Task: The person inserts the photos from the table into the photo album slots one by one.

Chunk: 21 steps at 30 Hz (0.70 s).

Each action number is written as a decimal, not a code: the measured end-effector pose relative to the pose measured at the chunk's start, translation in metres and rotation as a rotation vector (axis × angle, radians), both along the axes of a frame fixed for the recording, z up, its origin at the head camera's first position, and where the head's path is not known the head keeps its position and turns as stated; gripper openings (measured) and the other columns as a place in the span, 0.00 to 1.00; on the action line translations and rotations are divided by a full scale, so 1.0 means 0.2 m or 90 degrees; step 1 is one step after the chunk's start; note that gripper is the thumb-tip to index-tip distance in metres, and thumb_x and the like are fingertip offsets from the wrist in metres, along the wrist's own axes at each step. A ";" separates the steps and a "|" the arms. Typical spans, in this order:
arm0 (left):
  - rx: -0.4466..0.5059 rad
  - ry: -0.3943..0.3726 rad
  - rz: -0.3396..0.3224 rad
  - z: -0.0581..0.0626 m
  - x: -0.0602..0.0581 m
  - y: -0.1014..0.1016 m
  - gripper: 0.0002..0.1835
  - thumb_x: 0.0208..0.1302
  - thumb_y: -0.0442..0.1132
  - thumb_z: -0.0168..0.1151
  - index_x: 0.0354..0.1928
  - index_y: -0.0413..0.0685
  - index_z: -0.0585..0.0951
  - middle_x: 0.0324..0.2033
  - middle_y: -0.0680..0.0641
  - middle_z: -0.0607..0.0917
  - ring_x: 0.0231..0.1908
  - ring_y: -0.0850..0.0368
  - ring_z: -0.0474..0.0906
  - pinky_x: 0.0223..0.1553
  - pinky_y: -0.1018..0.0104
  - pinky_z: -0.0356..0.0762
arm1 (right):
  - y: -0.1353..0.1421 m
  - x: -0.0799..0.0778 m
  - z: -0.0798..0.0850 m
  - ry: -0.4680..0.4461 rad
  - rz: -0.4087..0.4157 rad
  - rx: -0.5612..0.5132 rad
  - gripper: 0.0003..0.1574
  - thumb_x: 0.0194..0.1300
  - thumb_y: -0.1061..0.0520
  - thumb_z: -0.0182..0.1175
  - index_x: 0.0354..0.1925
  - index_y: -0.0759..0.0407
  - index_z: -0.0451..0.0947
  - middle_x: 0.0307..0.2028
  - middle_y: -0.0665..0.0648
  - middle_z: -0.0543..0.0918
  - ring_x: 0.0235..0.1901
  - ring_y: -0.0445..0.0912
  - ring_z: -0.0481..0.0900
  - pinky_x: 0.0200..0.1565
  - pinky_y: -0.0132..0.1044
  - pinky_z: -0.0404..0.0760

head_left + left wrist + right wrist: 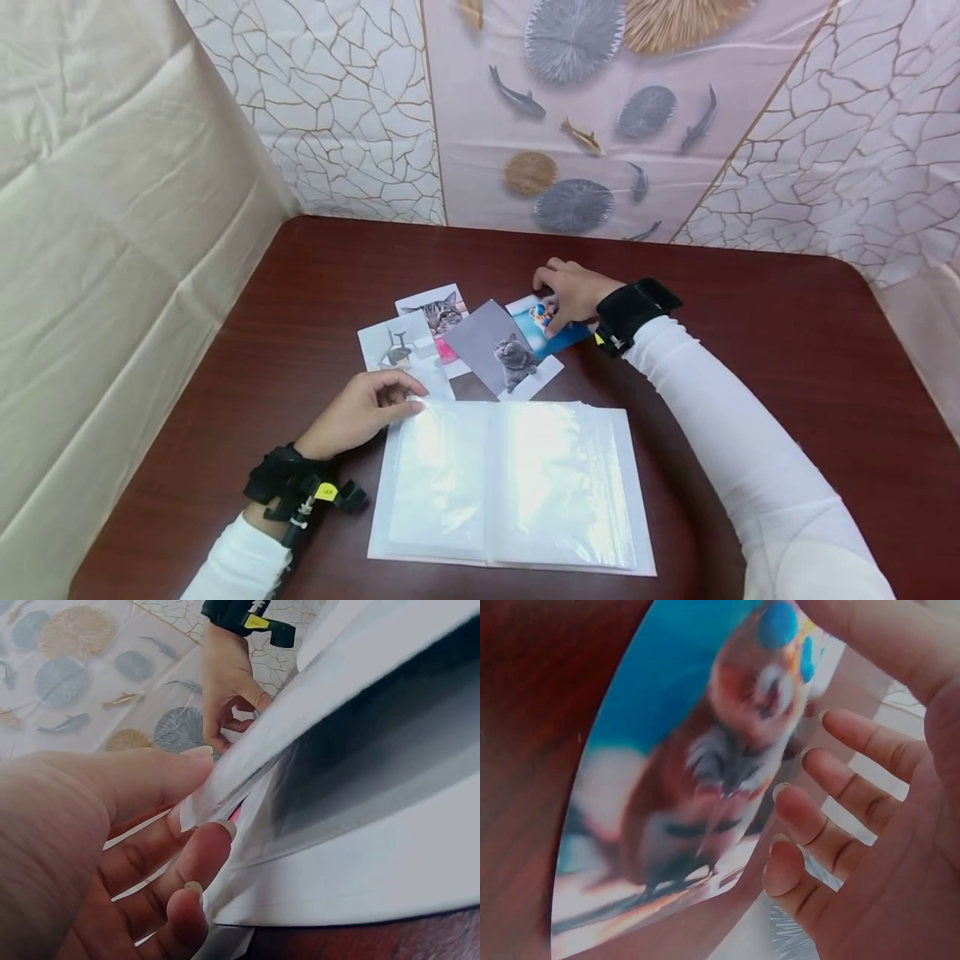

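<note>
An open photo album [435, 483] with clear, shiny pockets lies near the table's front. At its upper left corner my left hand [367, 412] pinches the edge of a clear pocket page [225, 787] between thumb and fingers; the left wrist view shows the page lifted. Beyond the album my right hand [577, 292] holds a blue photo [697, 765] of a furry animal in blue sunglasses, thumb on one side and fingers curled at the opposite edge. Beside it is a grey cat photo [487, 333]. Left of that lie a tabby cat photo [450, 312] and a pale photo [382, 337].
The dark red-brown table [337, 258] carries the album and photos. A patterned cloth [487, 150] hangs behind it, and a cream cloth [135, 250] borders the left side. Black camera straps [633, 312] circle both wrists. Another white card corner [551, 371] shows under the grey cat photo.
</note>
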<state>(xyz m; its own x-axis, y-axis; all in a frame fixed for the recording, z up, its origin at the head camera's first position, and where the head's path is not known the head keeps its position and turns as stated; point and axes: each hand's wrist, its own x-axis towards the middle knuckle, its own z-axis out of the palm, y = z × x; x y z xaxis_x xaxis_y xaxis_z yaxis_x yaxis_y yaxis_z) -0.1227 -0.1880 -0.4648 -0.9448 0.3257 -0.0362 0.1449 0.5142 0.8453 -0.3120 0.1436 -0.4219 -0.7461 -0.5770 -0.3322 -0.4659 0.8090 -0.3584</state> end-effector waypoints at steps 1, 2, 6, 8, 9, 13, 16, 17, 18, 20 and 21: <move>-0.001 0.000 0.001 0.00 0.00 0.00 0.09 0.57 0.46 0.68 0.40 0.63 0.84 0.26 0.51 0.78 0.27 0.53 0.71 0.26 0.67 0.71 | 0.00 -0.01 0.00 -0.006 -0.003 0.000 0.45 0.44 0.45 0.76 0.56 0.55 0.66 0.53 0.58 0.66 0.55 0.54 0.62 0.50 0.47 0.77; -0.001 0.000 0.002 0.00 0.00 0.01 0.09 0.57 0.46 0.68 0.40 0.63 0.84 0.26 0.52 0.78 0.27 0.53 0.71 0.26 0.67 0.71 | 0.00 -0.01 -0.01 -0.014 -0.008 -0.001 0.46 0.43 0.45 0.76 0.56 0.55 0.65 0.53 0.58 0.65 0.55 0.54 0.62 0.49 0.47 0.77; -0.004 0.000 0.009 0.00 0.00 0.01 0.08 0.57 0.45 0.69 0.40 0.62 0.84 0.26 0.51 0.78 0.28 0.53 0.71 0.26 0.67 0.71 | 0.01 -0.04 -0.02 -0.042 -0.023 -0.010 0.47 0.42 0.43 0.76 0.54 0.55 0.63 0.51 0.59 0.65 0.53 0.54 0.63 0.46 0.45 0.77; -0.005 0.000 0.010 -0.01 0.00 0.01 0.08 0.57 0.45 0.69 0.40 0.62 0.84 0.26 0.51 0.78 0.28 0.53 0.71 0.27 0.67 0.71 | 0.02 -0.04 -0.04 -0.057 -0.033 -0.011 0.47 0.41 0.42 0.76 0.52 0.55 0.62 0.49 0.60 0.66 0.50 0.54 0.65 0.44 0.44 0.77; -0.005 0.002 0.010 -0.01 0.00 0.01 0.08 0.57 0.45 0.69 0.40 0.62 0.84 0.26 0.51 0.78 0.28 0.53 0.71 0.27 0.67 0.71 | 0.03 -0.04 -0.04 -0.063 -0.039 -0.010 0.47 0.41 0.41 0.76 0.51 0.56 0.62 0.48 0.61 0.66 0.50 0.53 0.65 0.44 0.44 0.77; -0.006 0.003 0.011 -0.01 0.00 0.01 0.09 0.57 0.45 0.69 0.40 0.62 0.84 0.26 0.51 0.78 0.28 0.53 0.71 0.27 0.67 0.71 | 0.06 -0.04 -0.05 -0.064 -0.043 0.002 0.43 0.43 0.38 0.75 0.47 0.58 0.64 0.43 0.60 0.69 0.44 0.52 0.68 0.40 0.42 0.74; -0.009 0.000 0.010 -0.01 0.00 0.01 0.09 0.57 0.45 0.69 0.41 0.62 0.84 0.26 0.52 0.78 0.29 0.53 0.71 0.27 0.67 0.71 | 0.10 -0.04 -0.04 -0.046 -0.017 -0.017 0.31 0.51 0.41 0.71 0.40 0.61 0.70 0.34 0.58 0.71 0.37 0.50 0.69 0.37 0.41 0.70; -0.010 0.000 0.010 -0.01 0.00 0.01 0.10 0.57 0.45 0.69 0.41 0.61 0.84 0.27 0.52 0.78 0.29 0.52 0.72 0.27 0.67 0.71 | 0.12 -0.04 -0.03 -0.038 -0.002 -0.035 0.26 0.54 0.43 0.69 0.37 0.61 0.72 0.30 0.57 0.70 0.34 0.50 0.68 0.36 0.41 0.68; -0.011 -0.001 0.010 -0.01 0.00 0.01 0.10 0.57 0.45 0.69 0.42 0.61 0.84 0.27 0.52 0.78 0.29 0.52 0.72 0.28 0.67 0.72 | 0.13 -0.04 -0.02 -0.035 0.010 -0.058 0.22 0.58 0.46 0.67 0.34 0.62 0.73 0.27 0.55 0.69 0.30 0.49 0.67 0.35 0.41 0.67; -0.012 -0.002 0.009 -0.01 0.00 0.01 0.11 0.57 0.46 0.69 0.42 0.61 0.85 0.28 0.52 0.78 0.30 0.52 0.72 0.28 0.67 0.72 | 0.17 -0.03 -0.01 -0.028 0.030 -0.109 0.17 0.62 0.50 0.64 0.28 0.61 0.73 0.21 0.53 0.64 0.25 0.48 0.65 0.33 0.41 0.65; -0.013 -0.003 0.009 -0.02 0.00 0.01 0.11 0.57 0.46 0.69 0.43 0.61 0.85 0.28 0.52 0.78 0.30 0.52 0.72 0.28 0.67 0.72 | 0.19 -0.03 0.00 -0.024 0.037 -0.133 0.17 0.64 0.51 0.62 0.26 0.61 0.73 0.20 0.53 0.62 0.23 0.47 0.64 0.32 0.41 0.65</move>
<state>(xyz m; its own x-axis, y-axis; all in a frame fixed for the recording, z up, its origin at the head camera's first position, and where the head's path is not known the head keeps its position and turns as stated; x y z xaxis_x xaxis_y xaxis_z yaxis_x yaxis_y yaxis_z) -0.1226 -0.1854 -0.4678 -0.9492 0.3113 -0.0470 0.1333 0.5328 0.8357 -0.3186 0.1806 -0.4220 -0.6984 -0.6784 -0.2281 -0.4931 0.6870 -0.5338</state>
